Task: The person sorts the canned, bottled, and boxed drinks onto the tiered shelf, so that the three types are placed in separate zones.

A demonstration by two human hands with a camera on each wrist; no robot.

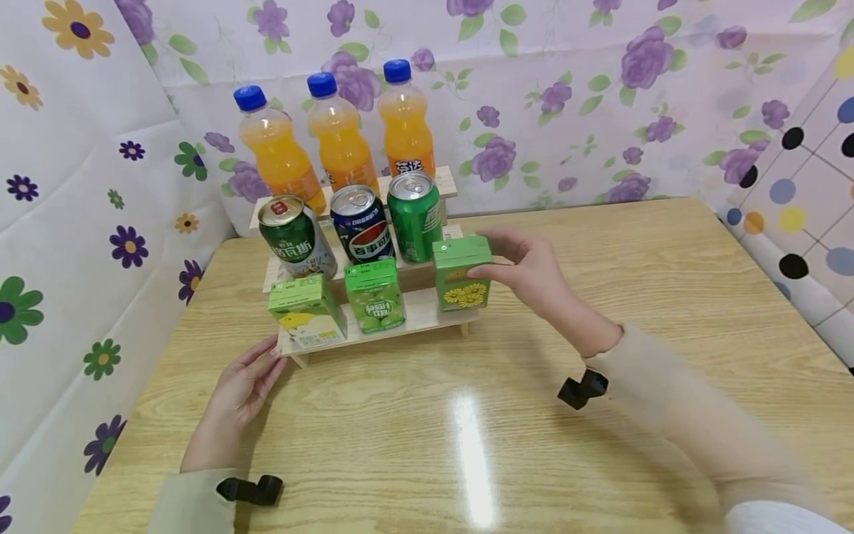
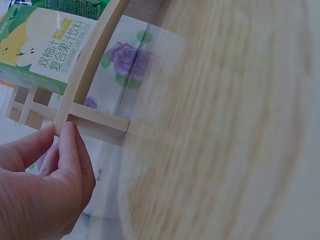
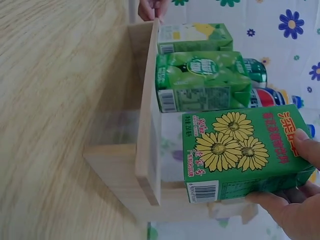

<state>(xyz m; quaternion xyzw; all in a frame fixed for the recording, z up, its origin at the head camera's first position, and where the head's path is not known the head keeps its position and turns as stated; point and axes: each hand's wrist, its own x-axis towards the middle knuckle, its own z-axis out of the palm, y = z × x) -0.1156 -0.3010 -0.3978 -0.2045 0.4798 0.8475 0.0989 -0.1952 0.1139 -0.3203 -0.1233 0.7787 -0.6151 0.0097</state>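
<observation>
Right hand (image 1: 527, 271) grips the sunflower carton (image 1: 462, 273), thumb on its front and fingers round the top, carton upright on the right end of the wooden rack's (image 1: 427, 320) bottom step. Left hand (image 1: 242, 386) has fingers straight, tips touching the rack's front left corner. Two more green cartons (image 1: 340, 302) stand on the same step, cans (image 1: 360, 222) one step up, orange bottles (image 1: 336, 137) on top

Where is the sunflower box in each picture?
Head: sunflower box at the right end of the rack's bottom step, in the right hand.
Left wrist: not in it.
Right wrist: lower right, held.
Shared landmark: the rack's bottom step.
</observation>
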